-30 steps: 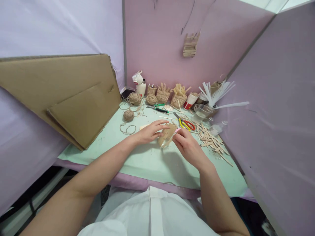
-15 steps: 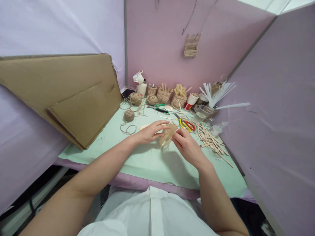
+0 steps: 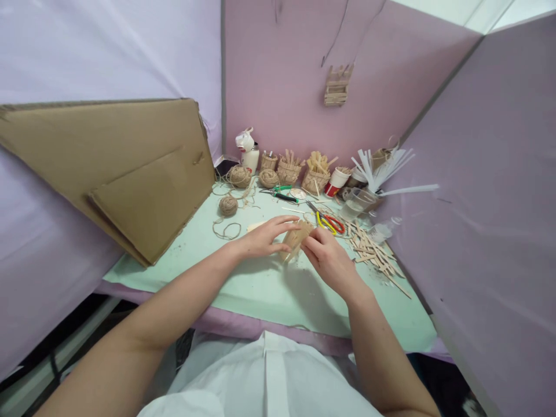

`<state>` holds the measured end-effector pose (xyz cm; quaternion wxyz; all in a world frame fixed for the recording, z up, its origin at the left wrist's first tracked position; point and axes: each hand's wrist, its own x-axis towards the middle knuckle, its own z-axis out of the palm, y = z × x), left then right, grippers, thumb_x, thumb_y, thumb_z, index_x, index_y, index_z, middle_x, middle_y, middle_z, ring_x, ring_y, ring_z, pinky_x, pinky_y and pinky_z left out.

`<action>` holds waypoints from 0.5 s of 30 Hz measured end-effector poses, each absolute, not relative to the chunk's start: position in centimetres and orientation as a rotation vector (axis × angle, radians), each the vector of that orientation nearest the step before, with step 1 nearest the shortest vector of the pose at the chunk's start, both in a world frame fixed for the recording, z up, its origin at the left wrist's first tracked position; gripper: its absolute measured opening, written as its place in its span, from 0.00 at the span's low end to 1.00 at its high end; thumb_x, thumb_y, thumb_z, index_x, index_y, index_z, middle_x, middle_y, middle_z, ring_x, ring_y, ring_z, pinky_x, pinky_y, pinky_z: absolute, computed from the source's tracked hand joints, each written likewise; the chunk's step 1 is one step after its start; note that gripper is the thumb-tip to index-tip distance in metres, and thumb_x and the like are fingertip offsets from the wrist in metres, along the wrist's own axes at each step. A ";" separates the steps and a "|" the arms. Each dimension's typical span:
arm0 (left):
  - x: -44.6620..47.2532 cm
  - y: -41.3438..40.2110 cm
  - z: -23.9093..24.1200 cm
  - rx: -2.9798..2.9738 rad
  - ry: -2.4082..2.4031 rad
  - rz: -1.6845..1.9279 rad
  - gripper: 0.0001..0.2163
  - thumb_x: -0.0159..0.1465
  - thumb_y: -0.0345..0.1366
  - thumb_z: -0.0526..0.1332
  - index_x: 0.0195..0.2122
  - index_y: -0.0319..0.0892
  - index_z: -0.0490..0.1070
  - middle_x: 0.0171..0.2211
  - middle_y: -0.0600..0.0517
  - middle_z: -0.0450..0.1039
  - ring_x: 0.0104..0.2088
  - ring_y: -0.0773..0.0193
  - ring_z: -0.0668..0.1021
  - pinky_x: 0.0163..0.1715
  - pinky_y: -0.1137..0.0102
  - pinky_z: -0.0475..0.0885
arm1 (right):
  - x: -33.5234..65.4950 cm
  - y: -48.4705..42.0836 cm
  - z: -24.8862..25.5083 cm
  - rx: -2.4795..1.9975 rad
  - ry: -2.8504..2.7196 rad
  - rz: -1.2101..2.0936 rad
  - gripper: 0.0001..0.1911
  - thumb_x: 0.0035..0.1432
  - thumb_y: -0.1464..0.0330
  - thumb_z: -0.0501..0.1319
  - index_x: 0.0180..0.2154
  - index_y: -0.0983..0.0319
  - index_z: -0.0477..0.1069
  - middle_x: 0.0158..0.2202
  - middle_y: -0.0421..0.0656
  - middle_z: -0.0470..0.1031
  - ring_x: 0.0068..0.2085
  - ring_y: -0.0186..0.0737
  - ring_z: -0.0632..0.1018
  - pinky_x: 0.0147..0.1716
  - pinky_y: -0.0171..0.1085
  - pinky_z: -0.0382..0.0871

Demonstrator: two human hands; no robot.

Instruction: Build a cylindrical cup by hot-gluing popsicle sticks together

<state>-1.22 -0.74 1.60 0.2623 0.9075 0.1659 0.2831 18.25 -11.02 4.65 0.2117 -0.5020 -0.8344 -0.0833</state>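
Note:
A small tan cup-like piece (image 3: 295,238), with a shiny, clear-looking lower edge, is tilted between my hands above the green tabletop. My left hand (image 3: 263,237) holds it from the left, with the fingers stretched along its far side and the thumb against its near side. At its right edge my right hand (image 3: 326,258) is closed in a pinch. Whatever sits between those fingertips is hidden. Just beyond the hands lie pliers with red and yellow handles (image 3: 330,223). A pale flat piece (image 3: 255,226) shows partly behind my left hand.
Loose wooden sticks (image 3: 376,249) are heaped on the right beside a clear plastic cup (image 3: 357,204). Twine balls (image 3: 228,205), green-handled cutters (image 3: 284,196) and stick-filled holders (image 3: 316,178) line the back. Large cardboard (image 3: 147,174) leans at left; white glue sticks (image 3: 384,172) stand back right.
My right hand has shifted slightly left and down along the piece's edge. The piece has turned a little, and my left thumb lies lower against it.

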 end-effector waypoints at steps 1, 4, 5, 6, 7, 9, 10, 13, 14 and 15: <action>-1.2 -0.9 1.6 2.457 0.455 0.763 0.26 0.61 0.38 0.63 0.60 0.45 0.63 0.65 0.42 0.56 0.65 0.53 0.61 0.64 0.57 0.57 | 18.2 -11.0 4.6 -1.398 -2.319 -0.233 0.13 0.68 0.66 0.49 0.35 0.60 0.70 0.39 0.47 0.67 0.40 0.41 0.69 0.38 0.37 0.64; -1.1 -1.1 1.4 2.428 0.443 0.795 0.32 0.57 0.39 0.66 0.63 0.47 0.58 0.67 0.42 0.51 0.67 0.51 0.57 0.65 0.55 0.55 | 18.1 -10.9 4.6 -1.426 -2.324 -0.242 0.12 0.68 0.67 0.50 0.35 0.61 0.70 0.40 0.47 0.67 0.41 0.41 0.69 0.37 0.37 0.63; -1.1 -1.1 1.3 2.402 0.445 0.815 0.36 0.55 0.40 0.68 0.64 0.47 0.55 0.68 0.42 0.48 0.67 0.50 0.55 0.65 0.54 0.54 | 18.1 -10.9 4.5 -1.431 -2.328 -0.247 0.12 0.68 0.67 0.50 0.35 0.61 0.70 0.39 0.46 0.67 0.40 0.41 0.69 0.37 0.36 0.63; -1.1 -1.0 1.1 2.365 0.456 0.830 0.41 0.53 0.41 0.69 0.66 0.47 0.51 0.68 0.41 0.46 0.68 0.49 0.53 0.65 0.53 0.54 | 18.1 -10.8 4.5 -1.433 -2.332 -0.253 0.12 0.68 0.67 0.50 0.34 0.61 0.69 0.39 0.46 0.67 0.40 0.41 0.69 0.36 0.36 0.62; -1.0 -0.9 0.8 2.318 0.476 0.831 0.45 0.51 0.42 0.71 0.67 0.47 0.47 0.69 0.40 0.44 0.68 0.48 0.53 0.65 0.52 0.54 | 18.1 -10.8 4.5 -1.434 -2.336 -0.261 0.13 0.68 0.67 0.50 0.34 0.61 0.69 0.38 0.46 0.67 0.39 0.40 0.69 0.36 0.36 0.62; -0.9 -0.7 0.3 2.208 0.521 0.785 0.53 0.48 0.43 0.73 0.68 0.46 0.40 0.69 0.38 0.42 0.68 0.46 0.54 0.64 0.50 0.55 | 18.1 -10.8 4.5 -1.441 -2.333 -0.280 0.13 0.68 0.67 0.50 0.33 0.61 0.69 0.37 0.45 0.66 0.38 0.40 0.69 0.34 0.35 0.61; -0.8 -0.6 0.0 2.155 0.535 0.744 0.55 0.46 0.43 0.73 0.69 0.46 0.38 0.68 0.36 0.43 0.67 0.45 0.55 0.63 0.50 0.55 | 18.1 -10.8 4.5 -1.450 -2.327 -0.289 0.13 0.68 0.67 0.50 0.32 0.61 0.69 0.37 0.45 0.66 0.38 0.39 0.68 0.33 0.35 0.60; -0.5 -0.3 -0.8 2.036 0.530 0.636 0.56 0.44 0.41 0.74 0.68 0.44 0.38 0.68 0.34 0.45 0.66 0.46 0.58 0.63 0.52 0.57 | 18.2 -10.8 4.5 -1.482 -2.306 -0.303 0.14 0.68 0.66 0.49 0.33 0.61 0.69 0.37 0.45 0.65 0.38 0.39 0.68 0.33 0.34 0.60; -0.4 -0.2 -1.0 2.013 0.514 0.617 0.56 0.44 0.40 0.74 0.68 0.44 0.38 0.67 0.34 0.46 0.66 0.46 0.59 0.62 0.53 0.58 | 18.2 -10.8 4.5 -1.489 -2.304 -0.307 0.14 0.68 0.66 0.49 0.33 0.61 0.69 0.37 0.45 0.65 0.37 0.39 0.68 0.33 0.35 0.60; -0.3 -0.1 -1.1 1.994 0.496 0.604 0.55 0.44 0.39 0.74 0.67 0.44 0.39 0.67 0.34 0.48 0.65 0.47 0.60 0.62 0.54 0.58 | 18.3 -10.8 4.5 -1.491 -2.304 -0.312 0.14 0.68 0.66 0.49 0.33 0.61 0.69 0.37 0.45 0.65 0.37 0.39 0.68 0.34 0.35 0.61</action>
